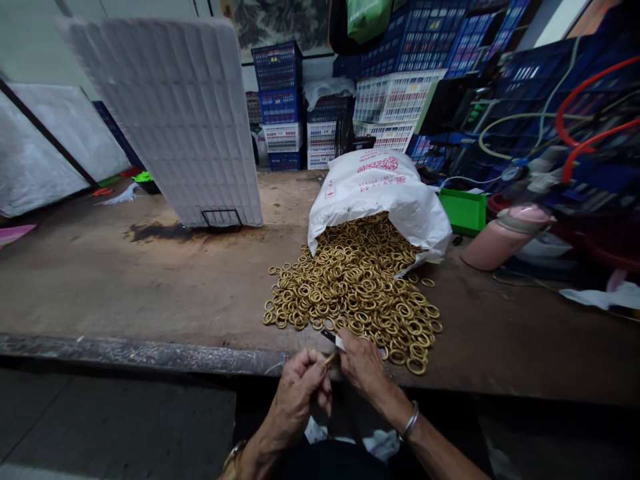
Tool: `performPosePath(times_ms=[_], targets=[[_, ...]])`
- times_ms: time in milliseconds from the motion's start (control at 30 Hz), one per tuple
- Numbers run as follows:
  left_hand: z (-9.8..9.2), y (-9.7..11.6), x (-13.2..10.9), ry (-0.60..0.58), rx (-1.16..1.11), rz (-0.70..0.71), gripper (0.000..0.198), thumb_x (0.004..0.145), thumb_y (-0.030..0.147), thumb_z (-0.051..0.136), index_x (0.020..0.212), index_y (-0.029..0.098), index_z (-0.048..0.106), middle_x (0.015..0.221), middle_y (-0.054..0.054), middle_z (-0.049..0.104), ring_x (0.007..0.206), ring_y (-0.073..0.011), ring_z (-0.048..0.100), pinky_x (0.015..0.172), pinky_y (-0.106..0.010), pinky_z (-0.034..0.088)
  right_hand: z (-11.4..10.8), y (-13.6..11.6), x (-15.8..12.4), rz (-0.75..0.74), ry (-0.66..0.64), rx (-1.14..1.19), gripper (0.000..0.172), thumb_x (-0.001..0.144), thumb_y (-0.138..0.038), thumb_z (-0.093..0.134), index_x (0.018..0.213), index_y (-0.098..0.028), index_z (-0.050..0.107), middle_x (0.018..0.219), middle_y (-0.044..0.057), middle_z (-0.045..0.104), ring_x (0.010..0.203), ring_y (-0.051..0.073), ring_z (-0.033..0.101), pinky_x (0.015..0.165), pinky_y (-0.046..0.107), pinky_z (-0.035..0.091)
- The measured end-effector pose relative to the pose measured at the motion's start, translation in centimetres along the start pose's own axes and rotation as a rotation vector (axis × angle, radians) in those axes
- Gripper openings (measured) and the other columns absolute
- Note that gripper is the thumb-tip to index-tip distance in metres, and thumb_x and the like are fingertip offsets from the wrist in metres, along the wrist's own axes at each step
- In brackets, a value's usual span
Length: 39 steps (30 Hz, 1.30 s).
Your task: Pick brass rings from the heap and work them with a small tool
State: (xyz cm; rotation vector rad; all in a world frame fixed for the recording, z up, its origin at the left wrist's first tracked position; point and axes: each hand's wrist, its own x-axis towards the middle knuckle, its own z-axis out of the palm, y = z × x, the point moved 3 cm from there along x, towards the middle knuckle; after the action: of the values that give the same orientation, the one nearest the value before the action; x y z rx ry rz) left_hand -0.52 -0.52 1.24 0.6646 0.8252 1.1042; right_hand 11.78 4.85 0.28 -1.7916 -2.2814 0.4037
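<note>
The ring (329,359) is pinched in the fingertips of the left hand (300,393), which is closed tight around it, so only a little gold bit shows. It sits just past the near edge of the desk (150,280), out over the dark gap below and close to the big pile of rings (355,287). The right hand (365,367) is closed too, holding a small tool (333,339) with a dark tip, and that tip is very near the left fingers. If the tool slips off the smooth metal, it could poke a finger. The ring is tiny and slick, so a loose pinch could let it drop down off the desk, where it would be hard to find. The pile spills out of the open white bag (380,193) and comes almost to the right hand. A bump from a wrist could push some rings over the edge. The bag lies on its side, so a nudge could send more rings sliding out. The pink bottle (505,237) lies well away to the right and looks safe
</note>
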Motion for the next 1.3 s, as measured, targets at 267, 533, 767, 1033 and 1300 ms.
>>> performPosePath(times_ms=[267,533,767,1033,1300], targets=[[-1.0,-0.2,0.3,0.061,-0.228,-0.101,0.017,0.073,0.025,0.059,0.070,0.014,0.048,0.080,-0.008,0.061,0.065,-0.0140,0.058,0.046,-0.020,0.042,-0.3,-1.0,2.3,0.053,0.073,-0.144,0.014,0.079,-0.018,0.043,0.091,-0.018,0.050,0.079,0.005,0.063,0.069,0.016,0.059,0.055,0.025,0.025],[-2.4,-0.8,0.8,0.010,-0.460,-0.202,0.016,0.077,0.027,0.050,0.072,0.012,0.055,0.067,-0.003,0.056,0.054,-0.0096,0.051,0.046,-0.020,0.040,0.3,-1.2,3.2,0.072,0.009,-0.214,0.017,0.079,-0.014,0.041,0.093,-0.017,0.049,0.075,0.007,0.064,0.070,0.019,0.061,0.057,0.026,0.030],[-2.5,-1.2,0.9,0.108,-0.457,-0.252,0.021,0.072,0.027,0.059,0.059,0.012,0.051,0.065,-0.002,0.054,0.055,-0.0095,0.051,0.044,-0.019,0.038,0.1,-0.8,3.7,0.075,0.008,-0.163,0.015,0.081,-0.023,0.041,0.092,-0.015,0.048,0.074,0.008,0.065,0.069,0.020,0.061,0.054,0.025,0.028],[-2.6,0.1,2.2,0.215,0.003,-0.055,0.030,0.068,0.040,0.062,0.084,0.018,0.049,0.055,0.007,0.048,0.039,-0.0042,0.039,0.034,-0.014,0.023,-0.7,-1.0,2.5,-0.034,0.016,-0.009,0.016,0.075,-0.015,0.044,0.087,-0.022,0.051,0.071,0.000,0.064,0.065,0.014,0.058,0.053,0.024,0.023],[-1.8,0.9,4.1,0.152,0.348,0.117,0.024,0.068,0.037,0.059,0.074,0.014,0.053,0.051,0.006,0.047,0.041,-0.0048,0.037,0.041,-0.017,0.029,-1.2,-1.7,1.4,-0.179,0.098,0.127,0.014,0.077,-0.019,0.043,0.082,-0.022,0.056,0.070,0.000,0.063,0.064,0.013,0.056,0.054,0.022,0.025]])
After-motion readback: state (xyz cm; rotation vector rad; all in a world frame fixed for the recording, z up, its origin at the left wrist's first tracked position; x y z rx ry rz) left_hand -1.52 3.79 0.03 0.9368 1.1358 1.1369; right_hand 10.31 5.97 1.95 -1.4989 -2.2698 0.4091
